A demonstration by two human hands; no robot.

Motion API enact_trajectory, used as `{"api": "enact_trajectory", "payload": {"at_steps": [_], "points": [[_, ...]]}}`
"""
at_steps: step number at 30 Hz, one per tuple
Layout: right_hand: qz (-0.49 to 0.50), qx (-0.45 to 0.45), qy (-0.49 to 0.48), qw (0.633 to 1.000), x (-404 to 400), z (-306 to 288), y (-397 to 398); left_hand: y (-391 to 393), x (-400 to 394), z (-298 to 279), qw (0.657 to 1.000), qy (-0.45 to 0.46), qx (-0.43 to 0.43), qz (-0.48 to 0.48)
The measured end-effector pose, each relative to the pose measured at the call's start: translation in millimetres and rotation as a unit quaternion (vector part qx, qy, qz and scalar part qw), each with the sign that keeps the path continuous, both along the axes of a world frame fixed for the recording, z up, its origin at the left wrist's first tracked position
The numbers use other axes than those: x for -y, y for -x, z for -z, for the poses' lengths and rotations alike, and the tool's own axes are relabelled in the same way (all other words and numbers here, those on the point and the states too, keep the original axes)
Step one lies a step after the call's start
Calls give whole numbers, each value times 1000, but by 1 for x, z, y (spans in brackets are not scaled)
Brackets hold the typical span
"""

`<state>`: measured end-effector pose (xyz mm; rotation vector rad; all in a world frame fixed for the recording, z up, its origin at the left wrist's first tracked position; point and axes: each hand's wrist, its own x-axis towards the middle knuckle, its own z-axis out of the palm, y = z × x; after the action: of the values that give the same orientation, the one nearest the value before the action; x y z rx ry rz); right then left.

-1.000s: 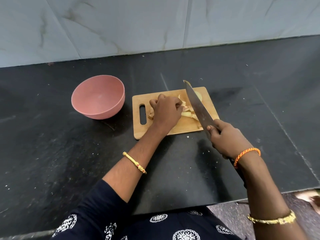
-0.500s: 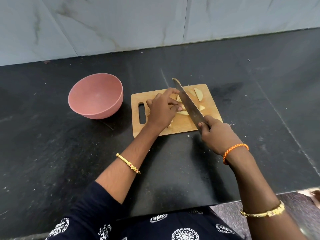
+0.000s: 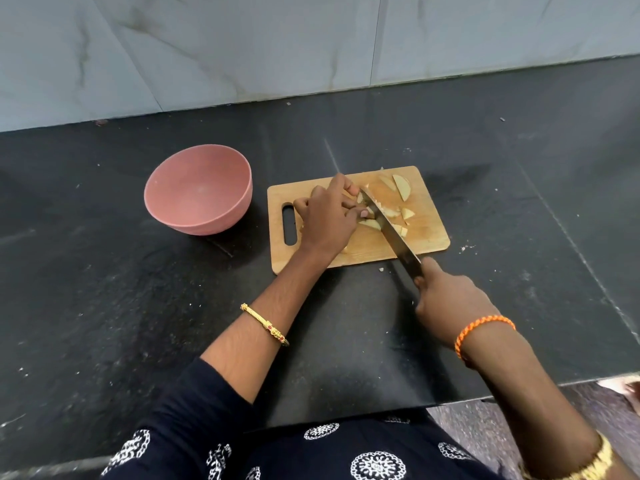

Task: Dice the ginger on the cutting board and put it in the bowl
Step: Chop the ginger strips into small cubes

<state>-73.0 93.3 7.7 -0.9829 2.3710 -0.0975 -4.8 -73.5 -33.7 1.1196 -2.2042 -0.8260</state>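
**Knife down among the ginger slices**

Since a second ago the knife point(image 3: 388, 226) has dropped from a raised tilt above the board to lie low across it, blade tip now tucked beside the left fingertips; the right hand has slid nearer the board's lower edge.

- Left hand point(image 3: 327, 216): centre of frame, fingers curled down over ginger pieces on the cutting board point(image 3: 427, 233), pinning them. Index tip and thumb tip sit just beside the blade.
- Right hand point(image 3: 450, 299): lower right of centre, clenched round the knife handle, index finger stretched up toward the blade's heel. Handle itself hidden in the fist.
- Ginger point(image 3: 401, 187): pale slices and wedges scattered on the board's upper right part, more under and beside the blade, some hidden under the left hand. A small scrap lies on the counter point(image 3: 104, 289) just below the board.
- Bowl point(image 3: 198, 189): pink, left of the board, close to it but apart; no ginger in it.
- Board's handle slot faces the bowl.
- Gold bangle point(image 3: 265, 324) on the left forearm, orange braided band point(image 3: 485, 329) on the right wrist.
- Grey marbled wall point(image 3: 242, 46) across the top of frame.
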Motion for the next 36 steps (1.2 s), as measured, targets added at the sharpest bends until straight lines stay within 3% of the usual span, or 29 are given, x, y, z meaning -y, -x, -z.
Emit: {"api": "enact_trajectory", "payload": {"at_steps": [8, 29, 36], "points": [[54, 41, 87, 994, -10, -3, -3, -7, 0, -2, 986, 6, 139, 95], [57, 64, 94, 992, 29, 3, -9, -1, 2, 4, 996, 48, 76, 21], [54, 42, 48, 996, 34, 4, -17, -2, 2, 4, 997, 47, 61, 16]]}}
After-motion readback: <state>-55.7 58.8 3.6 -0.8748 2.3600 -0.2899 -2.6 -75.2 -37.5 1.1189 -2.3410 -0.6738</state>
